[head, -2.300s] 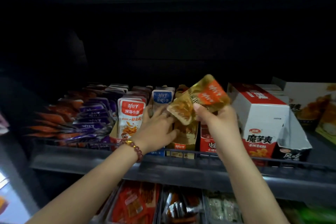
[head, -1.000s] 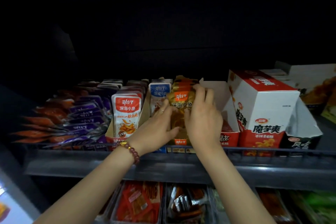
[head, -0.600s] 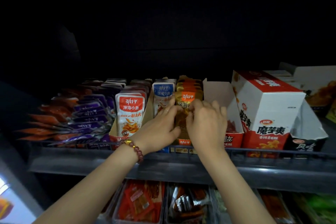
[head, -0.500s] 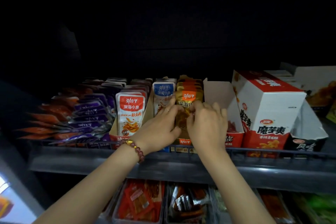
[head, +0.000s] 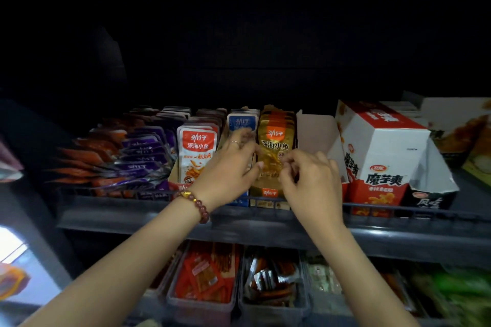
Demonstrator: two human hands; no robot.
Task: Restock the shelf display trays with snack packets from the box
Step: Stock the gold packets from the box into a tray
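Left hand [head: 228, 167], right hand [head: 313, 180] pinch gold packet [head: 275, 141] edges; tight row.

My left hand [head: 228, 167] carries all I wear. A bracelet [head: 197, 206] of round, glossy reddish-brown beads circles its wrist, with one gold-coloured bead [head: 186, 195] at the bracelet's outer end. Past the bracelet, toward the fingertips, a thin pale ring [head: 235, 142] bands one finger. My right hand [head: 310, 180] and both forearms are bare
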